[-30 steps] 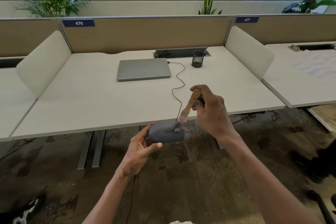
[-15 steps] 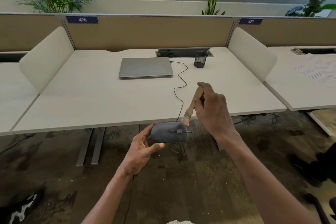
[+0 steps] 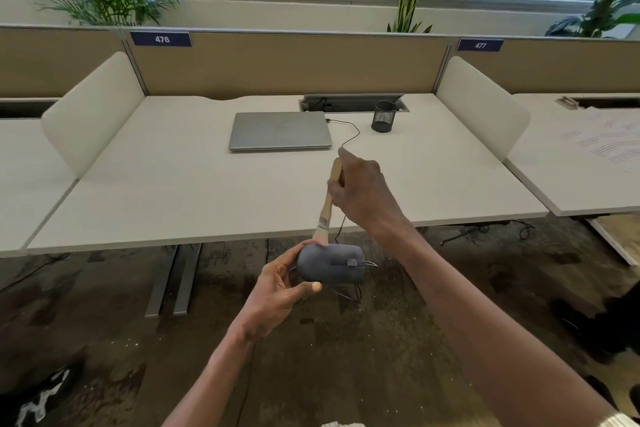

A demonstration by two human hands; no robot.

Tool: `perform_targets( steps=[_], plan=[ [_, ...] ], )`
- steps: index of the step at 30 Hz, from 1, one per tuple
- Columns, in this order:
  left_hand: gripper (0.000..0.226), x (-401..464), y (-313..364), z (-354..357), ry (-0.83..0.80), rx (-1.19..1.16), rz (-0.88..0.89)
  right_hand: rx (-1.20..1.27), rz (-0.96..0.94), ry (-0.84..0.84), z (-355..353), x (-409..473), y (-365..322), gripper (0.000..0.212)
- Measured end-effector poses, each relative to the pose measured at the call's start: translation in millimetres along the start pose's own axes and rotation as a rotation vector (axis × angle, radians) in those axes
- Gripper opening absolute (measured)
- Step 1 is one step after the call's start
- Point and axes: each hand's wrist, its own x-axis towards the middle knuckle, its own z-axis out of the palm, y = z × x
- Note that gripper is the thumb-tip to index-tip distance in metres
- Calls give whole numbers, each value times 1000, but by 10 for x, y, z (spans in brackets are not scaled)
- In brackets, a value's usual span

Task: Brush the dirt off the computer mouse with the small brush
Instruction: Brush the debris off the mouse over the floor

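Note:
A dark grey corded computer mouse [image 3: 330, 263] is held in the air just in front of the desk edge, its scroll wheel facing right. My left hand [image 3: 277, 295] grips its left end from below, thumb along the near side. My right hand [image 3: 363, 196] holds the wooden handle of a small brush [image 3: 327, 204] above the mouse. The pale bristles point down and touch the mouse's upper left back. The mouse cable runs up over the desk to the laptop.
A white desk [image 3: 173, 191] carries a closed silver laptop [image 3: 280, 130] and a black mesh pen cup [image 3: 384, 116] near the back cable tray. White side dividers flank the desk. Papers lie on the right-hand desk. Dark floor and desk legs are below.
The brush has swung from the mouse's right front end over to its left back, standing more upright. My right hand rose and shifted left. The mouse stays held in place.

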Motion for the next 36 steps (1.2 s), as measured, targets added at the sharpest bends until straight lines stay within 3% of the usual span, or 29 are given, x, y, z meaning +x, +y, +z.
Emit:
perform_targets(
  steps=[6, 12, 18, 22, 29, 33, 36],
  plan=[
    [71, 12, 26, -8, 11, -1, 2, 32, 121, -31, 115, 144, -78, 12],
    [74, -23, -12, -33, -2, -22, 13, -148, 189, -101, 116, 168, 20, 9],
    [72, -18, -19, -31, 11, -39, 26, -164, 157, 20, 65, 189, 21, 13],
    [67, -3, 19, -22, 15, -45, 38, -68, 215, -59, 104, 174, 46, 11],
    [74, -28, 2, -61, 4, -74, 29, -220, 327, -116, -47, 143, 315, 8],
    [74, -28, 17, -82, 13, -115, 26, -276, 346, -49, -153, 96, 469, 10],
    [74, -16, 39, -100, 20, -132, 21, -131, 343, 82, -183, 82, 529, 13]
  ],
)
